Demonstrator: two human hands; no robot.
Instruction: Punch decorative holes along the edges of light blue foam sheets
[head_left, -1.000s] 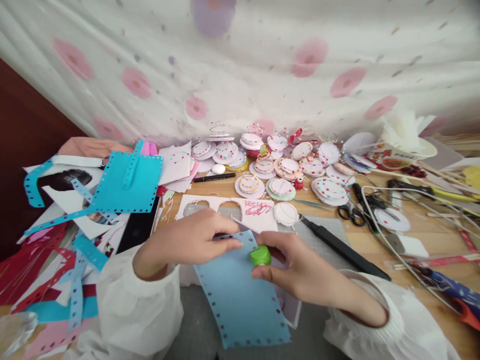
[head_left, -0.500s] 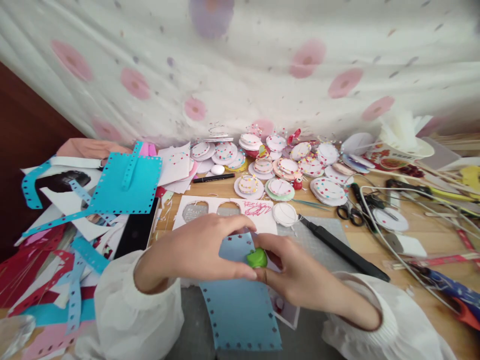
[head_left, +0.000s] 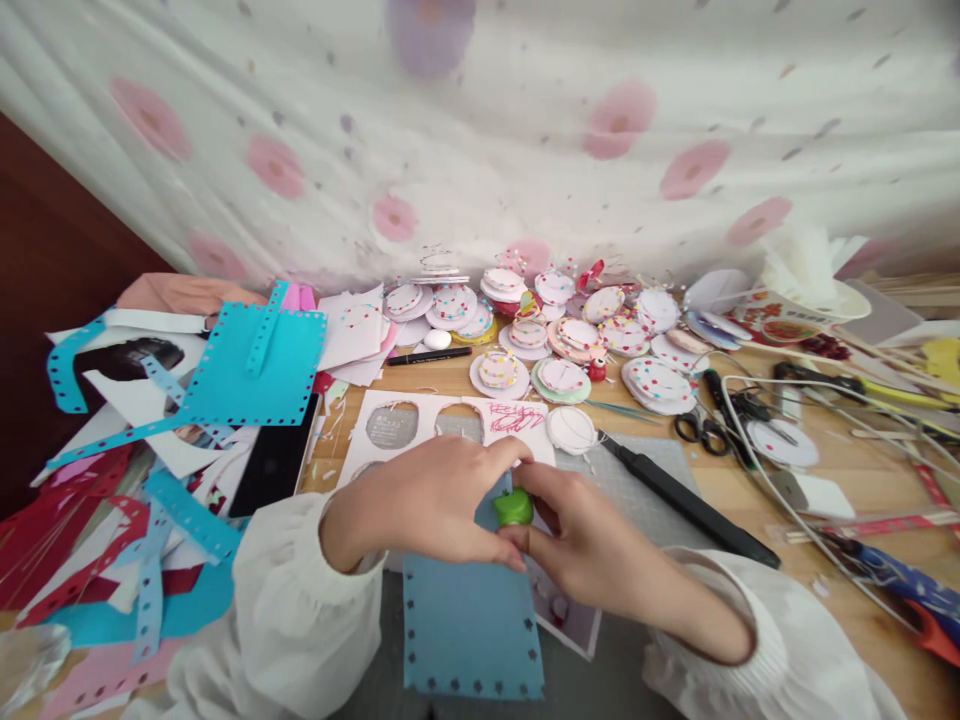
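A light blue sheet with small punched shapes along its edges lies under my hands. Curved over its upper part, my left hand holds the sheet, thumb and fingers reaching to its right edge. My right hand grips a small green punch at that edge, between thumb and fingers. The fingertips of both hands nearly meet around the punch. My left palm hides part of the sheet.
Turquoise punched card and paper scraps lie left, beside a black phone. Behind are several decorated paper discs and a white cut-out sheet. A black-handled tool, scissors and a white cable lie right.
My left hand has shifted right, closer to the punch. The blue sheet's lower part has swung slightly left and now sits straighter. My right hand stays on the punch, which looks slightly tilted.
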